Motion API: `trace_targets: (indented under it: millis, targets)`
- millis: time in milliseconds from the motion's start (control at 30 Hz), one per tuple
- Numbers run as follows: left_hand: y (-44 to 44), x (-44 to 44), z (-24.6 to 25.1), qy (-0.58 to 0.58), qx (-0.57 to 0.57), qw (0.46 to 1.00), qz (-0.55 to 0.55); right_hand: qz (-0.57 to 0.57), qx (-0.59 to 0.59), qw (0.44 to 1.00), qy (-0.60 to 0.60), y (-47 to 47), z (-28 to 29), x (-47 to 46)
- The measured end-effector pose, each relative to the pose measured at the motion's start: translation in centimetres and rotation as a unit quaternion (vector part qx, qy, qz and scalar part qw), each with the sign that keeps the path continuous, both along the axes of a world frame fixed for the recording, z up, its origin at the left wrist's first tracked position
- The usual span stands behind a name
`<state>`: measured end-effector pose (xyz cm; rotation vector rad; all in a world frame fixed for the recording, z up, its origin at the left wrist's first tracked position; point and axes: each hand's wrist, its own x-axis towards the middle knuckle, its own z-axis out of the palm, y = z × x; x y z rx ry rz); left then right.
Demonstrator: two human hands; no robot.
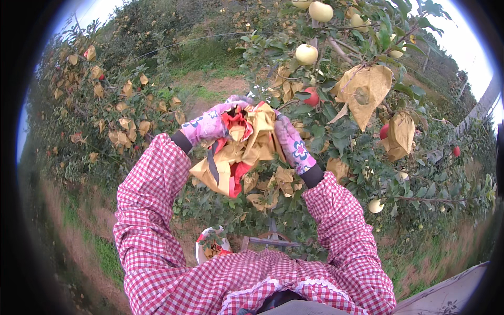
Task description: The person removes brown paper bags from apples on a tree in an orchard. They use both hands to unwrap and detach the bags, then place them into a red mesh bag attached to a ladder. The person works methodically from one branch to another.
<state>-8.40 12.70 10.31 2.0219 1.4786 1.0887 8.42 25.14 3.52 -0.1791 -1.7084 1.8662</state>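
A wad of crumpled paper fruit bags [256, 138], tan outside with red and some black lining, is held up in front of the tree. My left hand [208, 124], in a pink flowered glove, grips it from the left, with its fingers partly behind the paper. From the right, my right hand [290, 143] in a matching glove holds against the wad; its fingertips are mostly hidden. Just right of that hand hang a red apple [311, 97] and a large opened tan bag [368, 88]. A pale apple [306, 54] hangs above.
Below stands a white-and-red sack [204, 246] with used bags inside, next to part of a metal frame [271, 241]. More bagged fruit hangs on trees [128, 126] at left. Leafy branches [338, 134] crowd the right side. A pale apple [375, 206] hangs low there.
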Motion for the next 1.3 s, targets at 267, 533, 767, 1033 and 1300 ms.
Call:
trace_targets:
  millis: [267,533,767,1033,1300]
  targets:
    - [0.1,4.9,-5.3,-0.254,0.149,0.926,0.237,0.031,0.283,0.944,-0.165,-4.3,-2.2,0.9]
    - [-2.3,9.3,-3.3,-0.070,0.109,0.940,0.317,-0.067,0.667,0.740,-0.055,-4.0,-2.1,1.7]
    - [-5.9,9.6,-3.2,0.170,0.131,0.938,0.270,0.114,0.486,0.866,0.029,-4.3,-4.0,0.8]
    - [-14.3,11.0,-6.6,-0.068,0.063,0.951,0.296,0.161,0.434,0.886,-0.031,-10.7,-1.5,3.9]
    - [-28.5,12.1,-14.7,-0.627,0.157,0.663,0.376,0.467,-0.060,0.865,-0.175,-16.6,-2.8,2.4]
